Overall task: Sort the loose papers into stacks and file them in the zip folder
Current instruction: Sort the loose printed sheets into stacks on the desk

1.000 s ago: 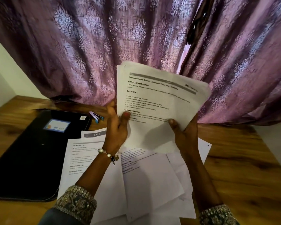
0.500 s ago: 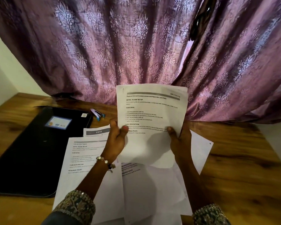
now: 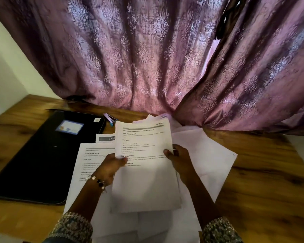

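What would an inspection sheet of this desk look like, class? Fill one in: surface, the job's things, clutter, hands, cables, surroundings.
Surface: wooden table, grain visible, partly covered by paper.
Job's things: held sheets, printed side up; loose papers spread beneath and around them; black zip folder lying flat to the left, apparently closed.
Clutter: small clip-like item beside the folder; too small to identify.
Hands: left hand grips the sheets' left edge; right hand grips the right edge.
Cables: nothing seen.
Surroundings: patterned purple curtain behind the table; pale wall at left.
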